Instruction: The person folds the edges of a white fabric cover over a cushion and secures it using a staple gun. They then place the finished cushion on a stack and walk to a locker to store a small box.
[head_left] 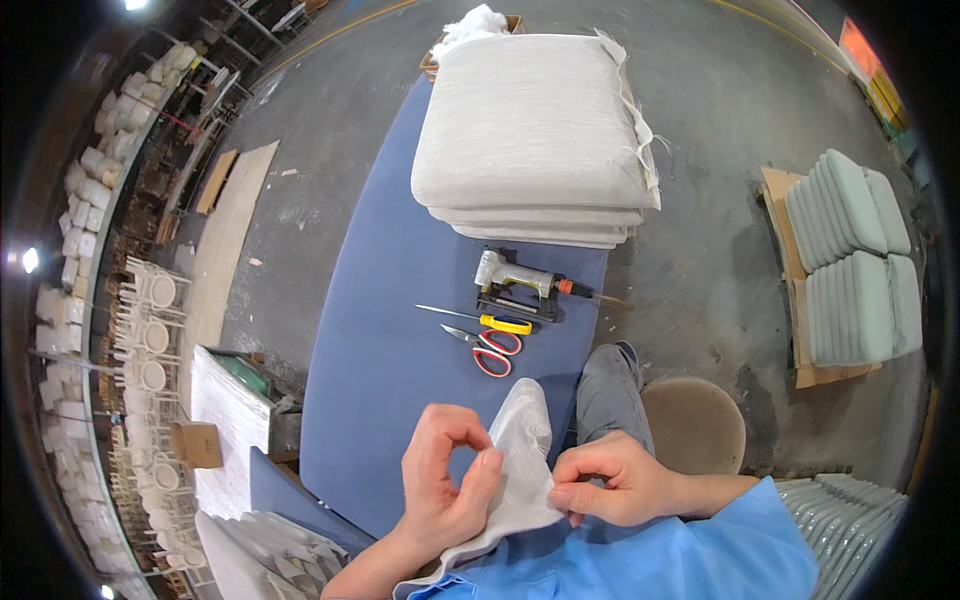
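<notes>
one view only, from a camera worn on the person's head, looking steeply down and forward. the hands (520, 485) sit close under the lens at the lower edge; the blue table (380, 340) stretches away ahead, with floor bending toward the fisheye rim.

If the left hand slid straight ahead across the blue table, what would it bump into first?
Probably the red-handled scissors. The left hand, holding white fabric, points up the blue table toward them; depth is hard to judge.
</notes>
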